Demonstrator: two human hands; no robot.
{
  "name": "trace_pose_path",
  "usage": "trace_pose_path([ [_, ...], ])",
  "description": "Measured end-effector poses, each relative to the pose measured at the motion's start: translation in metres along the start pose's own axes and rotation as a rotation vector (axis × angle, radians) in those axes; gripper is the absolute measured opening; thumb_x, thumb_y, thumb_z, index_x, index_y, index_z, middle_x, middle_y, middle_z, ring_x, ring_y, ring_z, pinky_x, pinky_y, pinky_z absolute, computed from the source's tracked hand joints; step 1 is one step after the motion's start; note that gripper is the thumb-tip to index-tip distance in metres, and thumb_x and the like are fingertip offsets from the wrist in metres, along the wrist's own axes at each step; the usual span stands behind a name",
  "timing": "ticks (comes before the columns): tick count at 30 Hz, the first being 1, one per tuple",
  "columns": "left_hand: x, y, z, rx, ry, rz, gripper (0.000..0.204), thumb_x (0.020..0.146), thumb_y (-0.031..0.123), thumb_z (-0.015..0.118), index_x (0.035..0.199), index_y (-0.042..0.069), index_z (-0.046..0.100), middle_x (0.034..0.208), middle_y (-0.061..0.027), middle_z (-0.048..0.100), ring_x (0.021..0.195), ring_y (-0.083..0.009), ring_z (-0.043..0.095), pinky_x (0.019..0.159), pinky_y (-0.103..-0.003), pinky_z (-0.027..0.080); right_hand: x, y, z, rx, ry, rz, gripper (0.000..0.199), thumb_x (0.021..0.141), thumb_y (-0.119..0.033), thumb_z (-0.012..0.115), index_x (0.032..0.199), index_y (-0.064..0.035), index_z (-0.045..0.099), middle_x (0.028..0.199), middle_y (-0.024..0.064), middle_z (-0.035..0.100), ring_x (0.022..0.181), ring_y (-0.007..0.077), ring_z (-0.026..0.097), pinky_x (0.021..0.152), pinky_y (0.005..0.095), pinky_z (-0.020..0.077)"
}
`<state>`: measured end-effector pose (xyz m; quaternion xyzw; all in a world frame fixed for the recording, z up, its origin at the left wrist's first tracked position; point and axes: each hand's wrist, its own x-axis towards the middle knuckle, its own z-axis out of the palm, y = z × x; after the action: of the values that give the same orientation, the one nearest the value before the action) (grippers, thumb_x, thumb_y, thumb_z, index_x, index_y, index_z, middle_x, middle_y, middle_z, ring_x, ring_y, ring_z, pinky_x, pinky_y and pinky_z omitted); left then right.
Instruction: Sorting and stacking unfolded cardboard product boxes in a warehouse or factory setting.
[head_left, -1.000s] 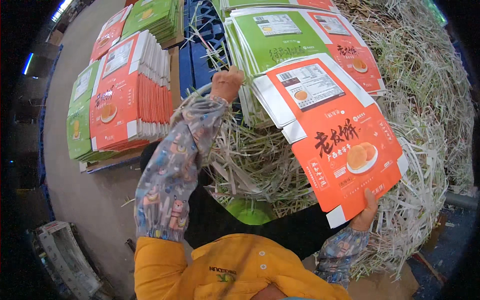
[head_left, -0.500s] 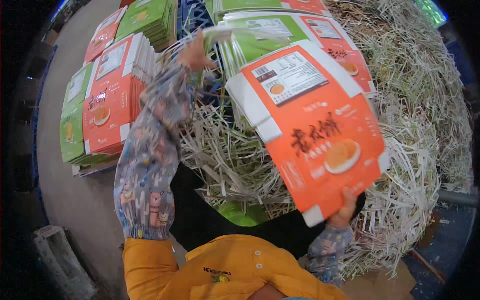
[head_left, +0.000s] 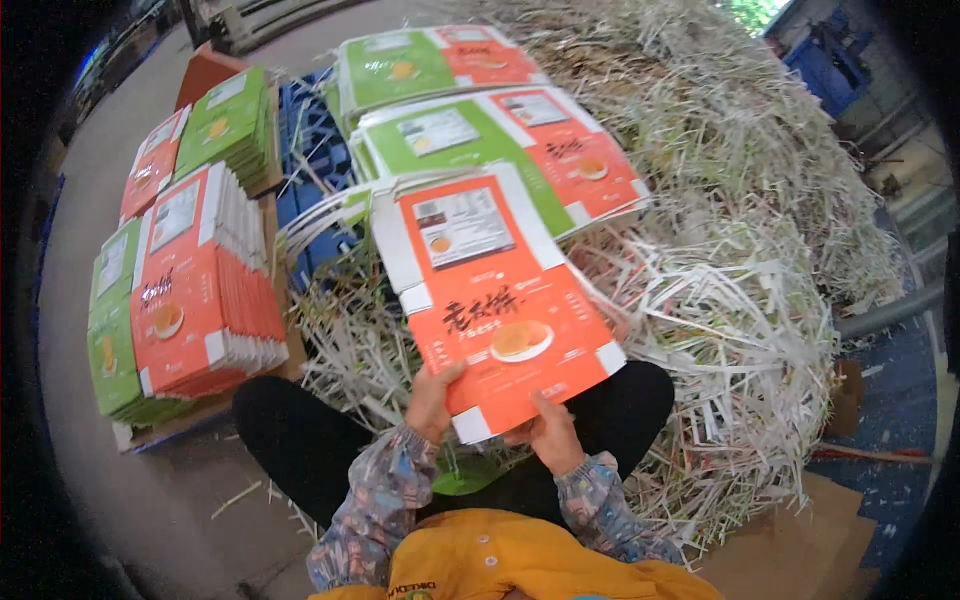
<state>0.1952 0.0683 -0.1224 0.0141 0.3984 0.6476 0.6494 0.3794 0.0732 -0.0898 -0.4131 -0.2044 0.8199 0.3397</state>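
Observation:
A flat orange carton blank [head_left: 470,300] with white flaps, a label panel and a picture of round pastry is held tilted above my lap. My left hand [head_left: 432,402] is closed on its lower left edge. At the lower edge, my right hand [head_left: 553,436] grips it with the thumb on top and the other fingers mostly hidden underneath. The far end of the blank overlaps a stack of green and orange carton blanks [head_left: 520,145]. Pale waste strips [head_left: 325,212] trail beside its upper left.
More stacked blanks [head_left: 190,290] stand on the left on a low support. A blue plastic pallet [head_left: 300,140] shows between the stacks. Shredded paper strips [head_left: 715,350] are heaped along the right. A green piece [head_left: 468,474] lies between my legs, and flat brown cardboard [head_left: 800,530] at the lower right.
My left hand has come back from the far strips to the blank's lower left edge. The blank has moved left and lies less tilted. The whole view has shifted too.

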Motion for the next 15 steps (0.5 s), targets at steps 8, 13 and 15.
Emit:
trace_pose_path([
  [8,0.001,0.019,-0.011,0.08,-0.074,0.031,0.036,0.076,0.001,0.055,0.108,-0.003,0.04,0.104,-0.0143,0.053,0.087,-0.0232,0.057,0.07,-0.035,0.052,-0.019,-0.088,0.003,-1.012,0.052,-0.499,0.027,0.082,-0.024,0.052,0.09,0.0025,0.05,0.079,0.0103,0.059,0.07,0.0184,0.057,0.061,0.0293,0.0456],
  [13,0.0,0.023,-0.015,0.088,-0.088,0.049,0.038,0.076,0.004,0.055,0.109,-0.002,0.038,0.104,-0.0136,0.052,0.086,-0.0227,0.058,0.069,-0.034,0.053,0.096,-0.137,-0.032,-1.642,0.484,-1.091,0.041,0.081,-0.03,0.049,0.107,0.0017,0.046,0.092,0.018,0.055,0.087,0.0277,0.054,0.076,0.0366,0.0401],
  [15,-0.001,0.025,-0.018,0.089,-0.095,0.053,0.038,0.076,0.005,0.055,0.109,-0.002,0.039,0.103,-0.0133,0.053,0.085,-0.0224,0.058,0.069,-0.035,0.053,0.129,-0.135,-0.054,-1.625,0.523,-0.869,0.046,0.081,-0.035,0.047,0.107,0.0029,0.046,0.096,0.02,0.054,0.091,0.0315,0.052,0.079,0.0382,0.0393],
])
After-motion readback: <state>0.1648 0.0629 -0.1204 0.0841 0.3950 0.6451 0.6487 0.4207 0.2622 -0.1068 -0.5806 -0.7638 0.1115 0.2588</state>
